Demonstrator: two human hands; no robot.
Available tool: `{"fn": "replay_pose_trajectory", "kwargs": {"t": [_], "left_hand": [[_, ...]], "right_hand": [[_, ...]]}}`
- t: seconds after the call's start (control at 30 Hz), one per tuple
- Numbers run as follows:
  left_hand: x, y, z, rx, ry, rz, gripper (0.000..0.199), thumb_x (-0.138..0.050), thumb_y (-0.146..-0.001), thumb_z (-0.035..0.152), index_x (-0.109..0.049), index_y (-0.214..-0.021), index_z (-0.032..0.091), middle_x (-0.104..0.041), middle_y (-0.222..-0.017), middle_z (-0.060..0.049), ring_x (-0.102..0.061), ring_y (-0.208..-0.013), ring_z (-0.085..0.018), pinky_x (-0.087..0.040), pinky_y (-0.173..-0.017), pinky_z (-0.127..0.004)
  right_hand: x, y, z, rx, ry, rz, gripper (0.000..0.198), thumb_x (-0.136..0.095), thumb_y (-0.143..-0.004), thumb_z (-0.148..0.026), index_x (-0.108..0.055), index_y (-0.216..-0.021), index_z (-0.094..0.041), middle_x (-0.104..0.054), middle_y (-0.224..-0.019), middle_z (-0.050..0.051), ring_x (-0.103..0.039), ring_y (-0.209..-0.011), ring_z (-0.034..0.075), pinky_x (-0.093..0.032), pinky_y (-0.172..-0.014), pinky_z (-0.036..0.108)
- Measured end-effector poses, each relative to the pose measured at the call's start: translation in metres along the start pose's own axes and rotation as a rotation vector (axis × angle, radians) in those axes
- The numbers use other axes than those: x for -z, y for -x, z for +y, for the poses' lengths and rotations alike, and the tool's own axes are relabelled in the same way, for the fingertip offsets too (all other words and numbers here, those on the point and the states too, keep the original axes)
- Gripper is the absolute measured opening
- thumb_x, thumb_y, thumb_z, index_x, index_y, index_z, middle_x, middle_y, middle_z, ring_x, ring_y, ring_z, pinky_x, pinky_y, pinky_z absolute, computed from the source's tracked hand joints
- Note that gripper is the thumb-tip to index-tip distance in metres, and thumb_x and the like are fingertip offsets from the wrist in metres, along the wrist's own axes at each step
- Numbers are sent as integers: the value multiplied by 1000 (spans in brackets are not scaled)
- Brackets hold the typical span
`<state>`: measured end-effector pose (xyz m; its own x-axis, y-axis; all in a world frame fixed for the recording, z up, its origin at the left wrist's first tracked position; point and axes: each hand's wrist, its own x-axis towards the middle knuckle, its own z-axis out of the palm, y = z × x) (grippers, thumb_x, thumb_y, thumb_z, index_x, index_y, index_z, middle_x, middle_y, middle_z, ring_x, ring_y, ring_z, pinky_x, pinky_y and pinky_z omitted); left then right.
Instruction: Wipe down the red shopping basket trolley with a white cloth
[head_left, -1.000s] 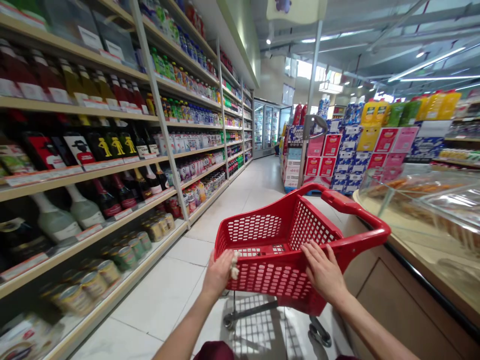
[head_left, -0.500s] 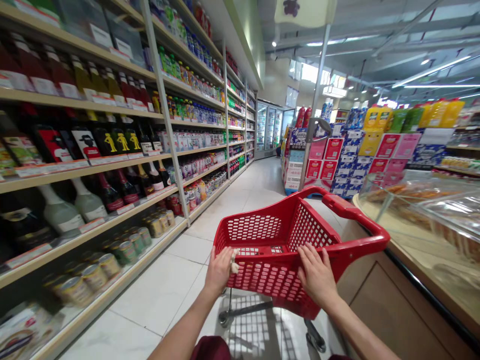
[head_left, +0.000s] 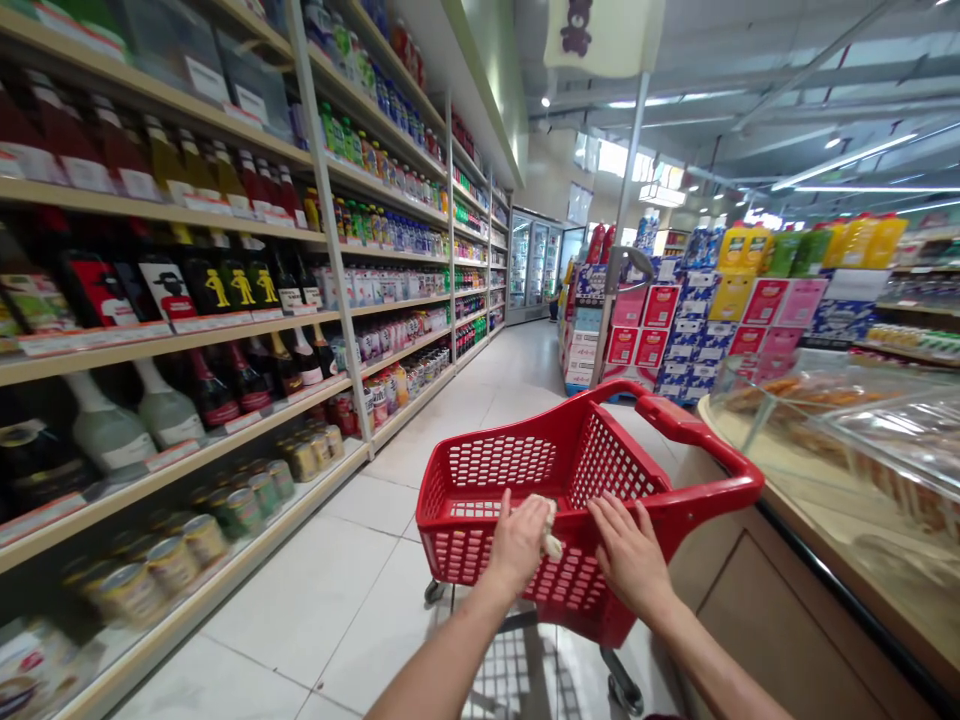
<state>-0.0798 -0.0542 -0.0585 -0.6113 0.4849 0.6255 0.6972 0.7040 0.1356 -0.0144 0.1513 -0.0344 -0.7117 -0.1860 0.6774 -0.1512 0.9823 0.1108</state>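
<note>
A red plastic shopping cart (head_left: 480,450) with a lattice basket stands sideways in front of me, its handle toward the right. My left hand (head_left: 517,545) is closed around a crumpled cream-coloured cloth or tissue (head_left: 553,540) at the middle of the basket's near rim. Part of that wad sticks out beside the fingers. Just to the right, my right hand (head_left: 632,555) rests on the same rim with its fingers stretched out and slightly apart. Inside the basket I see no goods.
Shelves of bottles and cans (head_left: 247,400) line the left side. On the right is a counter with a glass guard (head_left: 757,410) and covered food. Stacked drink cartons (head_left: 682,330) and a metal pole (head_left: 626,180) stand ahead. Tiled floor (head_left: 352,580) runs between.
My left hand has moved right along the near rim with the cream wad, closer to my right hand. The cart appears slightly further left in view; my right hand stays on the rim.
</note>
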Motion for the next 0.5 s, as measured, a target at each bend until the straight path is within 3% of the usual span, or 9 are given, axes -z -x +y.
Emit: {"fn": "replay_pose_trajectory", "kwargs": {"t": [0.1, 0.27, 0.4, 0.5], "left_hand": [[2, 9, -10, -45, -62, 21, 39, -38, -78, 7, -51, -112, 21, -62, -109, -4, -54, -105, -15, -16, -107, -46], [7, 22, -23, 35, -76, 90, 41, -38, -77, 8, -51, -114, 18, -60, -112, -9, -53, -107, -19, -18, -105, -52], [1, 21, -24, -25, -22, 64, 40, -38, -77, 9, -51, -113, 19, -61, -110, -7, -54, -105, -18, -17, -106, -51], [4, 32, -39, 46, -85, 111, 38, -35, -79, 10, -52, -112, 19, -61, -110, -7, -54, -105, -19, -18, -105, -52]], "right_hand": [[-2, 3, 3, 16, 22, -5, 45, -41, -72, -16, -54, -115, -16, -56, -118, 6, -43, -115, 22, -15, -104, 42], [-1, 3, -3, -63, 46, 34, 44, -40, -72, -15, -55, -114, -14, -58, -115, 8, -43, -115, 23, -14, -104, 44], [1, 3, 0, 28, 24, -7, 47, -42, -71, -17, -52, -117, -16, -55, -119, 6, -41, -117, 22, -14, -104, 43], [-2, 2, 0, 8, 36, -13, 45, -42, -71, -16, -54, -114, -14, -56, -119, 7, -41, -116, 22, -14, -104, 43]]}}
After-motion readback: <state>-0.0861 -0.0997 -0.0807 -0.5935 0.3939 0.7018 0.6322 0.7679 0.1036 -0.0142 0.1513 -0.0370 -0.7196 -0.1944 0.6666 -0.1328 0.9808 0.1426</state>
